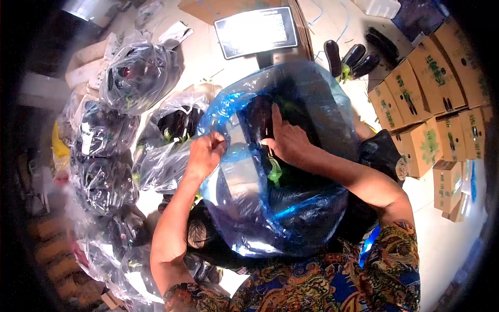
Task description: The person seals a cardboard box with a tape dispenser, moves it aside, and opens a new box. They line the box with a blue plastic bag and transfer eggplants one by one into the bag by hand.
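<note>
A large blue-tinted plastic bag (228, 208) spreads open in front of my body, with dark eggplants inside. My left hand (207, 152) is closed in a pinch at the bag's left edge. Inside the bag's mouth, my right hand (290, 139) lies over a dark purple eggplant (258, 117), index finger stretched out and thumb apart. Its other fingers are partly hidden. A green eggplant stem (274, 171) shows below that hand. Behind the bag stands a bright display screen (256, 33).
Clear bags of eggplants (140, 75) are stacked along the left, and another bag (174, 125) sits beside my left hand. Several loose eggplants (356, 57) lie on the floor at the upper right. Printed cardboard boxes (423, 88) are piled on the right.
</note>
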### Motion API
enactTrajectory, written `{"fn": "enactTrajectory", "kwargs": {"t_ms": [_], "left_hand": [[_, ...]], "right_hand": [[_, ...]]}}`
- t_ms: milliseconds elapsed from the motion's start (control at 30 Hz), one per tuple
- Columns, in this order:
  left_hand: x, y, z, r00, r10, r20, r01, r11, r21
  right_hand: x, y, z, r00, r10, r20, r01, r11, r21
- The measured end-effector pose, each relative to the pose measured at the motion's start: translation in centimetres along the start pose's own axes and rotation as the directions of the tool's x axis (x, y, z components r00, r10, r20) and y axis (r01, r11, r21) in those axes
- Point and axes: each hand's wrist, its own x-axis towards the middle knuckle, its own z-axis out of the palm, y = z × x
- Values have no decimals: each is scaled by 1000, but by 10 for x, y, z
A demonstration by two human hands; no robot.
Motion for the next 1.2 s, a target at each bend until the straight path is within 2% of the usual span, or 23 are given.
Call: {"fn": "enactTrajectory", "kwargs": {"t_ms": [100, 167, 300, 333, 367, 400, 433, 467, 500, 567, 633, 667, 733, 800, 833, 900, 933, 967, 1033, 1067, 1100, 1133, 1200], "left_hand": [[-1, 2, 0, 999, 24, 24, -23, 998, -50], [0, 4, 0, 998, 46, 53, -41, 996, -78], [-3, 15, 4, 993, 82, 79, -66, 980, -190], [-5, 23, 2, 984, 97, 148, -63, 973, -221], [-7, 18, 3, 953, 222, 208, -187, 966, -176], [-9, 23, 5, 952, 6, 306, 131, 895, -427], [-13, 30, 5, 876, -168, 452, 437, 674, -596], [-17, 32, 2, 870, 301, 391, -199, 939, -281], [-13, 28, 0, 797, 400, 453, -385, 914, -129], [-17, 26, 2, 815, 267, 514, -288, 957, -41], [-18, 42, 8, 883, 323, 341, -337, 941, -22], [-19, 51, 12, 903, 351, 249, -360, 933, -9], [-20, 64, 21, 901, 364, 234, -317, 923, -216], [-21, 73, 33, 784, 568, 251, -487, 813, -319], [-26, 96, 17, 747, 311, 588, -120, 933, -340], [-40, 75, 28, 670, 394, 629, 78, 806, -587], [-31, 90, 15, 530, 447, 721, -297, 894, -336], [-23, 82, 16, 449, 270, 852, -43, 959, -281], [-19, 62, 20, 732, 278, 621, -28, 924, -380], [-18, 61, 29, 860, 335, 386, -183, 907, -380], [-14, 85, 18, 857, 294, 424, -253, 956, -152], [-14, 87, 28, 809, 416, 416, -467, 884, 25], [-18, 86, 55, 668, 534, 519, -736, 579, 351]], "right_hand": [[-5, 1, 0, 970, -200, -137, 170, 964, -206], [-6, 7, 15, 890, -374, -259, 299, 910, -287], [-12, 5, 4, 940, -299, -166, 247, 928, -278], [-15, 5, -1, 972, -227, -66, 209, 954, -214], [-22, 6, -4, 975, -223, -7, 218, 959, -180], [-32, 9, -5, 974, -219, 54, 224, 964, -145], [-41, 13, -6, 970, -215, 115, 227, 968, -109], [-46, 17, -8, 927, -229, 298, 257, 965, -55], [-58, 26, -3, 878, -329, 348, 344, 939, 20], [-81, 19, -17, 800, -395, 452, 436, 900, 15], [-89, 6, -39, 694, -323, 643, 423, 906, -2], [-92, -2, -49, 702, -324, 634, 464, 884, -62], [-89, 6, -50, 831, -395, 393, 447, 893, -48], [-91, 8, -49, 847, -484, 218, 505, 862, -47], [-98, -20, -69, 770, -345, 537, 469, 877, -108], [-139, -21, -47, 651, -640, 408, 692, 721, 26], [-150, -21, -33, 605, -681, 412, 727, 684, 63], [-157, -19, -16, 556, -721, 413, 760, 642, 99], [-162, -18, 8, 483, -791, 375, 807, 568, 161], [-164, -19, 16, 456, -822, 341, 822, 536, 192], [-164, -20, 25, 427, -851, 307, 838, 500, 219], [-163, -24, 34, 399, -893, 210, 864, 442, 242], [-162, -30, 34, 360, -866, 347, 865, 449, 223]]}}
